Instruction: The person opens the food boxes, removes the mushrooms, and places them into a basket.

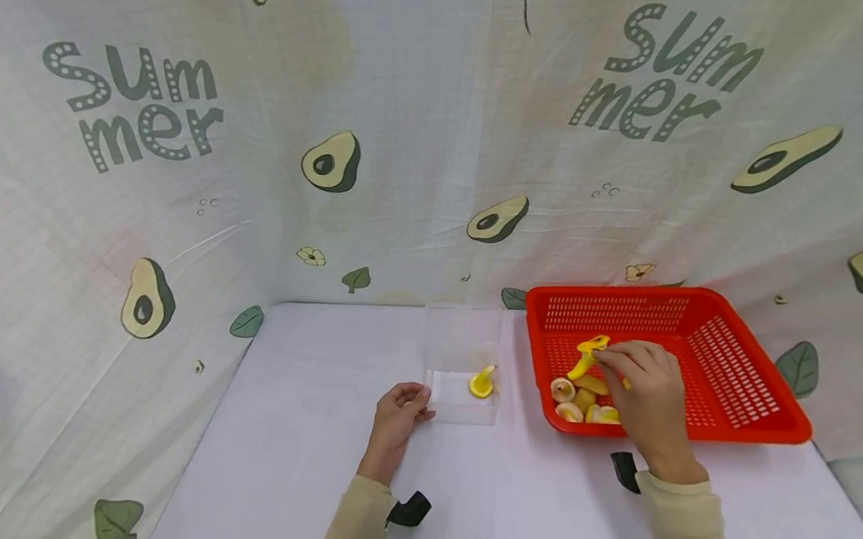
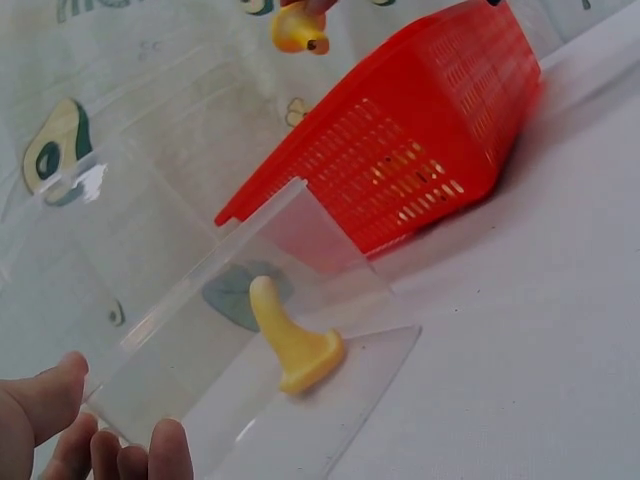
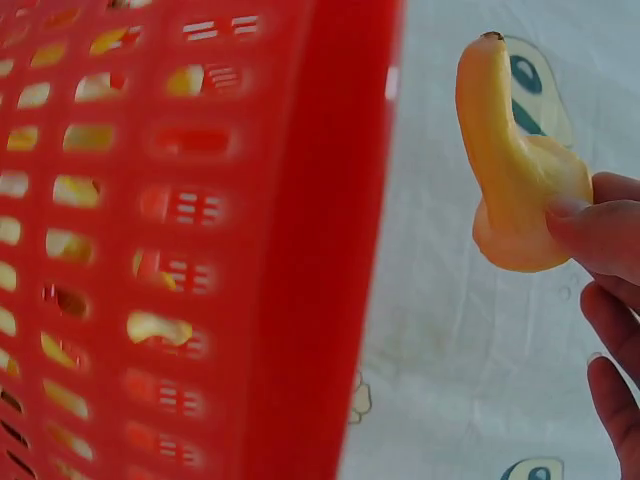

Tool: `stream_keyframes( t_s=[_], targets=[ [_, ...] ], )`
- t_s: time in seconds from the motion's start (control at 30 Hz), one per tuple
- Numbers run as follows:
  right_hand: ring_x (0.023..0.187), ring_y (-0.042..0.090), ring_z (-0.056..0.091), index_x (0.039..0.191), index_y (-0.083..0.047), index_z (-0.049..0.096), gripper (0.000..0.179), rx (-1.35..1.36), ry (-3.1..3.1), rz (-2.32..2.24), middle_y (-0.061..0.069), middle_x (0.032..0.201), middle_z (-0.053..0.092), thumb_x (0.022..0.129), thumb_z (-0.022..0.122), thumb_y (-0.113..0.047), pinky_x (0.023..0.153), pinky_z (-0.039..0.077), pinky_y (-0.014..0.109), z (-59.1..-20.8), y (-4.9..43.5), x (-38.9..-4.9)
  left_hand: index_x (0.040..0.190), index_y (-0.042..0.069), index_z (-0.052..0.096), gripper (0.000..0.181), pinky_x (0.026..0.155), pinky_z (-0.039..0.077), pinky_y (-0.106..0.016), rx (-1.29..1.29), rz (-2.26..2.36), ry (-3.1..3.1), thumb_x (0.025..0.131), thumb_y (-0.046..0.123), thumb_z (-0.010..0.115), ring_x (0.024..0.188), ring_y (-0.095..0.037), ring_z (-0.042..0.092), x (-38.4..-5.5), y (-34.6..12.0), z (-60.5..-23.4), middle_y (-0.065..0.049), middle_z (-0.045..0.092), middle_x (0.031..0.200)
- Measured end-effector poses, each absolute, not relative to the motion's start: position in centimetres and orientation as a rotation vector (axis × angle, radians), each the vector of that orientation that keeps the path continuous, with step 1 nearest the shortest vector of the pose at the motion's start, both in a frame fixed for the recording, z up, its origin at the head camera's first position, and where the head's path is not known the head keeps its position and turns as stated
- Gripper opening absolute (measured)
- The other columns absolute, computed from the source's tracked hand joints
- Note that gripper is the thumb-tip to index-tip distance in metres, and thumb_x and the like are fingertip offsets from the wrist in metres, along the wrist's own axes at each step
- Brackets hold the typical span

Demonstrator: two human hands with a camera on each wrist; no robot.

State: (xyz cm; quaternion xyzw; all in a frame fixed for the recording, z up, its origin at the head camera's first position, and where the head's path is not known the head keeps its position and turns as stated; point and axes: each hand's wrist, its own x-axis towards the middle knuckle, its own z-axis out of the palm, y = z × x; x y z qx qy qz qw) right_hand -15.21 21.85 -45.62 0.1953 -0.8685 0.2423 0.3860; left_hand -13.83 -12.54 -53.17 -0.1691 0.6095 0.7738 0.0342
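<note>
Between the thumb and fingers of my right hand is a yellow toy mushroom, held by its wide end above the left part of the red basket. Its stem is curved and has a dark tip. My left hand grips the left edge of a clear plastic box, thumb and fingertips at the wall. Inside that box a second yellow mushroom stands on its cap with the stem up. The box's clear lid is raised at the back.
Several beige and yellow mushrooms lie in the basket's front left corner. The basket stands right of the box on a white-covered table. Behind it hangs a curtain printed with avocados.
</note>
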Motion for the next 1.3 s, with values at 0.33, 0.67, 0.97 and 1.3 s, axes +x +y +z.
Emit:
stream_keyframes(
  t_s=[0.33, 0.67, 0.97, 1.3],
  targets=[
    [0.1, 0.04, 0.059, 0.099, 0.003, 0.08, 0.035, 0.476, -2.253, 0.566, 0.018, 0.096, 0.071, 0.068, 0.09, 0.017, 0.084, 0.045, 0.052, -46.0, 23.5, -15.4, 0.114, -0.005, 0.063, 0.019, 0.076, 0.064, -0.026, -0.521, 2.364, 1.893, 0.101, 0.004, 0.072, 0.077, -0.014, 0.06, -13.8, -12.5, -53.0, -0.004, 0.061, 0.095],
    [0.1, 0.04, 0.058, 0.093, 0.002, 0.078, 0.031, 0.527, -2.28, 0.595, 0.017, 0.097, 0.071, 0.068, 0.089, 0.017, 0.085, 0.046, 0.056, -46.3, 22.8, -15.4, 0.112, -0.006, 0.063, 0.017, 0.074, 0.064, -0.025, -0.514, 2.383, 1.889, 0.101, 0.003, 0.072, 0.076, -0.013, 0.059, -13.8, -12.5, -53.2, -0.004, 0.06, 0.094],
    [0.098, 0.038, 0.063, 0.094, -0.003, 0.081, 0.03, 0.751, -2.275, 0.588, 0.013, 0.098, 0.073, 0.069, 0.093, 0.007, 0.083, 0.054, 0.054, -47.0, 17.6, -15.4, 0.11, -0.005, 0.063, 0.015, 0.073, 0.064, -0.024, -0.514, 2.398, 1.875, 0.1, 0.002, 0.072, 0.075, -0.012, 0.059, -13.9, -12.5, -53.4, -0.004, 0.06, 0.092],
    [0.107, 0.032, 0.063, 0.103, -0.008, 0.081, 0.034, 0.827, -2.434, 0.585, 0.008, 0.104, 0.074, 0.074, 0.095, -0.001, 0.098, 0.055, 0.051, -47.4, 12.8, -16.0, 0.111, -0.006, 0.063, 0.015, 0.073, 0.064, -0.024, -0.513, 2.409, 1.85, 0.101, 0.003, 0.071, 0.074, -0.012, 0.06, -13.9, -12.5, -53.4, -0.004, 0.06, 0.092]
  ],
)
